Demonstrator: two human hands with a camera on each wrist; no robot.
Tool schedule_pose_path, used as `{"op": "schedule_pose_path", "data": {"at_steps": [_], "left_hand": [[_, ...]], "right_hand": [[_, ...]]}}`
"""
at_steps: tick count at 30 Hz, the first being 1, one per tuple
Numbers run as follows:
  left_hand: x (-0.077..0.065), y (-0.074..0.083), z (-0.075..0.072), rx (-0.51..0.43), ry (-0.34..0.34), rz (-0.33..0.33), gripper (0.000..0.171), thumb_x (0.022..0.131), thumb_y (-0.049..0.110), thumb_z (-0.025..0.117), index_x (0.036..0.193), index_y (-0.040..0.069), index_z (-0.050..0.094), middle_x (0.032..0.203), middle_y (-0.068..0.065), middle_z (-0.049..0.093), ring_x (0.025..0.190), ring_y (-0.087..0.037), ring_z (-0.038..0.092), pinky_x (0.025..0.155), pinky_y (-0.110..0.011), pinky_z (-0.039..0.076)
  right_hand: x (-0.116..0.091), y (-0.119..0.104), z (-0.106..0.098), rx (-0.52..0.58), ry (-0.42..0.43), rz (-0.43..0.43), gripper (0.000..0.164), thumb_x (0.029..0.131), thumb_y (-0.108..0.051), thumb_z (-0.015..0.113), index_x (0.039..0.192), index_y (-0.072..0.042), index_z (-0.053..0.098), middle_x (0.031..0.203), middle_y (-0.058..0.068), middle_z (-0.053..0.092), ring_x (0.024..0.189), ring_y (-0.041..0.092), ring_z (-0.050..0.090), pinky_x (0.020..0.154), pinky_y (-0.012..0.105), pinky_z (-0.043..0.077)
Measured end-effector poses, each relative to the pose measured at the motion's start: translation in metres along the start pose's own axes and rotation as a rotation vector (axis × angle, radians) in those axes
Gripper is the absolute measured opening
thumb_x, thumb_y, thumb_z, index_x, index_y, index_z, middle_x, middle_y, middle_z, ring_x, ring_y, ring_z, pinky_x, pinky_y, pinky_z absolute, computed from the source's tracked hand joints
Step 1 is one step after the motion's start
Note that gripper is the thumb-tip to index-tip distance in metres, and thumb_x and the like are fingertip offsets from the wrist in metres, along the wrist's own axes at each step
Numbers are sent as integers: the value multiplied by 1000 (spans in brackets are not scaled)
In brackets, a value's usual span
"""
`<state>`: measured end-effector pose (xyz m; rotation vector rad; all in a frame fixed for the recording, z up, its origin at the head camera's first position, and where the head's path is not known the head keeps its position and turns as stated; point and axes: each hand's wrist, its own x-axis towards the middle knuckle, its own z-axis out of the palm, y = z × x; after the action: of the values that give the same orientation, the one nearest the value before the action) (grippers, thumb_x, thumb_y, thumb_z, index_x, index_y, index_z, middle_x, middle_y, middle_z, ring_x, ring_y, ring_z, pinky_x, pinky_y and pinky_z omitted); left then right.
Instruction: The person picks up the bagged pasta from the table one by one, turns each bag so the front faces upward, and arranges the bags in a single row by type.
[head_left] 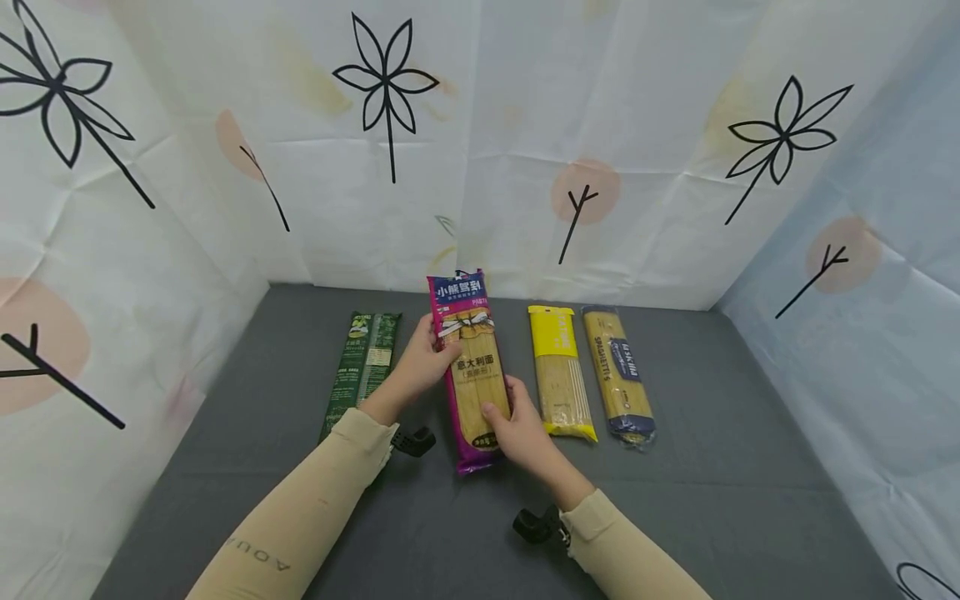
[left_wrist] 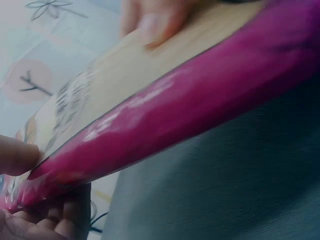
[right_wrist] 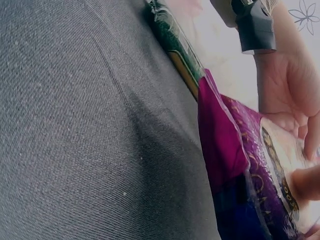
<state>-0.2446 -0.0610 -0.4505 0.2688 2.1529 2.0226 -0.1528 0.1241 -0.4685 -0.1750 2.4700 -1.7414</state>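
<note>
Slanting between left hand [head_left: 422, 360] and right hand [head_left: 522, 427], a magenta pasta packet [head_left: 477, 375], hands clamped on opposite edges

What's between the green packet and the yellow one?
In the head view, the purple-edged pasta packet is between them, held by the left hand and right hand.

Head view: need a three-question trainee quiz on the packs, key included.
1. True or false: the long yellow-topped plastic pack sits between the long magenta-edged plastic pack and the long clear plastic pack with a navy label.
2. Which pack do the left hand and right hand hold?
3. Fill in: the long green plastic pack lies to the ____ of all the other packs.

Key: 1. True. 2. The magenta-edged one. 3. Left.
</note>
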Motion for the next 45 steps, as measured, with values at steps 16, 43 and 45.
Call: {"op": "schedule_pose_path", "data": {"at_steps": [16,43,45], "left_hand": [[-8,-42,38,177,-22,-107,75,92,14,64,151,3,19,122,-18,56,93,-23,63,72,-36,55],[-17,-61,24,364,-143,-107,78,93,24,68,154,14,21,142,-11,41,117,-27,54,91,-43,48],[-16,-61,26,355,-154,-102,77,93,25,67,154,15,21,142,-10,42,117,-26,54,92,-43,48]], "right_hand": [[18,8,5,32,147,219,50,101,-14,49,143,0,26,116,18,51,96,25,59,75,36,53],[33,4,-19,-320,-20,224,48,97,-12,58,137,6,41,110,17,57,91,25,56,82,43,49],[34,3,-22,-309,-31,230,44,96,-10,58,134,6,43,107,16,57,89,25,56,81,42,49]]}}
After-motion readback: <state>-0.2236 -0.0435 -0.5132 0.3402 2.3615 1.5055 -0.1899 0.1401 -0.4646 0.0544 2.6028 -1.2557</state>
